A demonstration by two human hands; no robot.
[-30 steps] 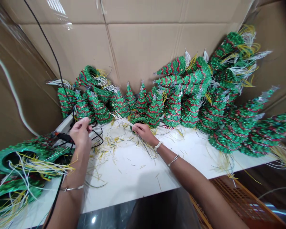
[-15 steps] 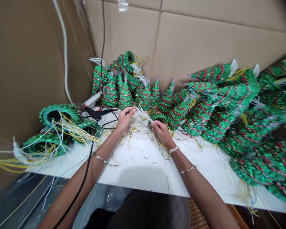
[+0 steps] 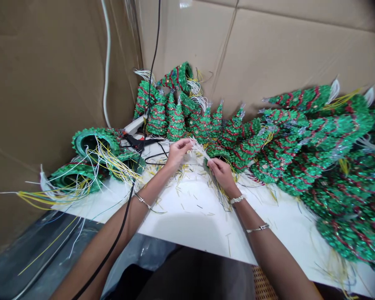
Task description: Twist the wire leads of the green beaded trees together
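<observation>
A bundle of white wires (image 3: 200,149) stretches between my two hands above the table. My right hand (image 3: 220,171) is closed around its lower right part. With thumb and fingers pinched together, my left hand (image 3: 178,153) holds the free wire ends at the upper left. Just behind my right hand lies a green tinsel Christmas tree (image 3: 218,151), its hollow base turned toward me. Whether the held wires run into that base is hidden by the hand. Loose yellow and dark wires (image 3: 220,193) hang below my right wrist.
Several tinsel trees (image 3: 176,123) stand along the cardboard wall (image 3: 268,50); many more are heaped at right (image 3: 340,166). At left, hollow trees (image 3: 95,141) spill yellow and white wires. A black-and-orange glue gun-like tool (image 3: 140,141) and black cable (image 3: 129,208) lie nearby. Wire clippings litter the white table (image 3: 187,225).
The camera view has turned slightly left, so the scene sits further right. Both hands keep their hold on the white wires, with almost no shift between them.
</observation>
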